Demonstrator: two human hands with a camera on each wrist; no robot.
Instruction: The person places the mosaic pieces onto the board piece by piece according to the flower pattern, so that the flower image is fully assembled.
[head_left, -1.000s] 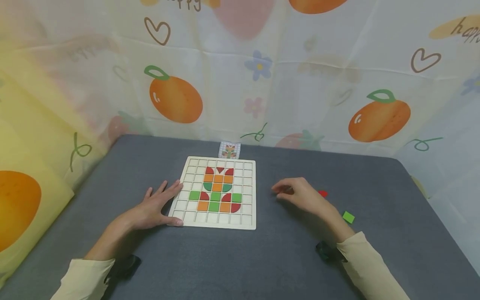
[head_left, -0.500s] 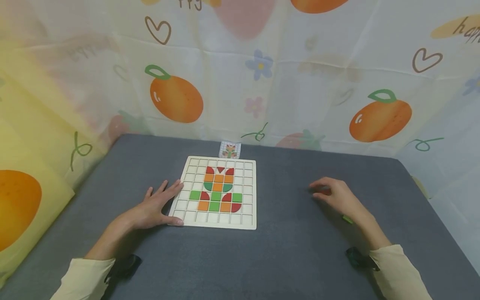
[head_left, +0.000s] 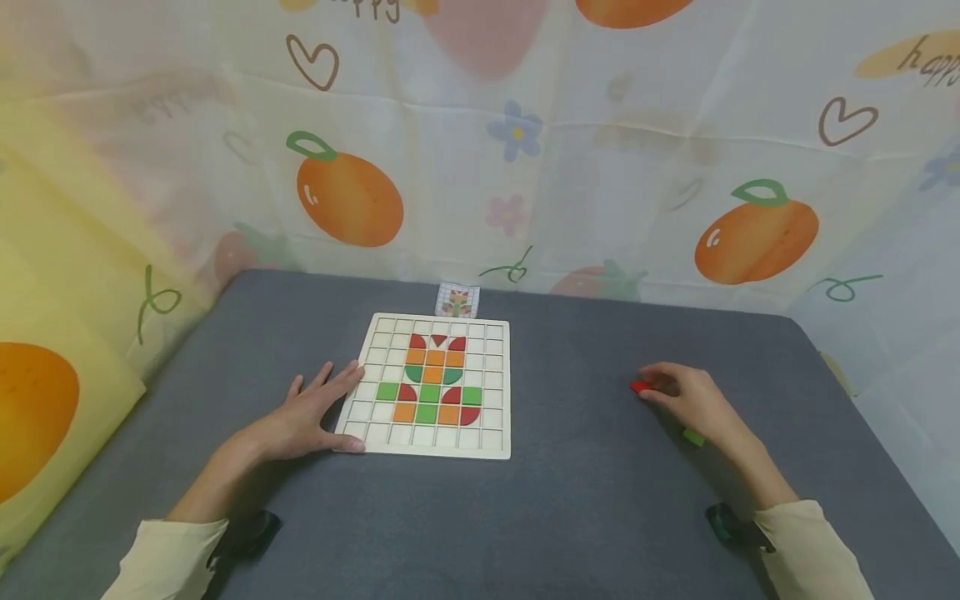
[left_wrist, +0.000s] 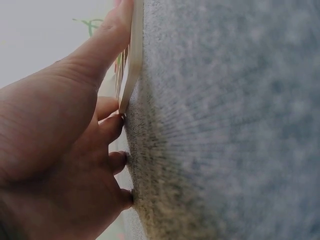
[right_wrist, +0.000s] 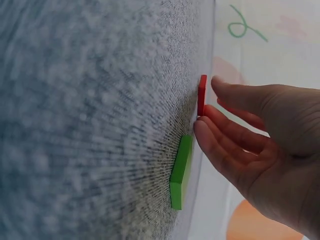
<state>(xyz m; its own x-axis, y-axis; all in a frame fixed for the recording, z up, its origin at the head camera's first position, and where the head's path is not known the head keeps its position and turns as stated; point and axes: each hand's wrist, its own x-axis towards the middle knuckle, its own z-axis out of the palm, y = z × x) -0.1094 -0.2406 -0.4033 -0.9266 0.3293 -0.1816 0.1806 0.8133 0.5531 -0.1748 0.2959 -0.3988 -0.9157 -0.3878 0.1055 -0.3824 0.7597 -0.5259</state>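
A white gridded board (head_left: 495, 433) lies flat on the table, with red, orange and green mosaic tiles forming a flower-like pattern. My left hand (head_left: 296, 423) rests at the board's left edge, fingers spread; its thumb lies on the near corner in the left wrist view. To the right, my right hand (head_left: 697, 402) is at a small red tile (head_left: 640, 387) lying on the cloth. The right wrist view shows the thumb a little apart from this red tile (right_wrist: 202, 95) and the fingertips close around its near end; whether they touch it I cannot tell.
A green square tile (right_wrist: 180, 172) lies on the table beside the right hand, partly hidden by the wrist in the head view. Behind the board is a small pattern card (head_left: 457, 301). A fruit-printed cloth (head_left: 585, 167) hangs along the table's back edge.
My right hand has moved right, away from beside the board, and down to the red tile. The left hand has stayed on the board's edge.
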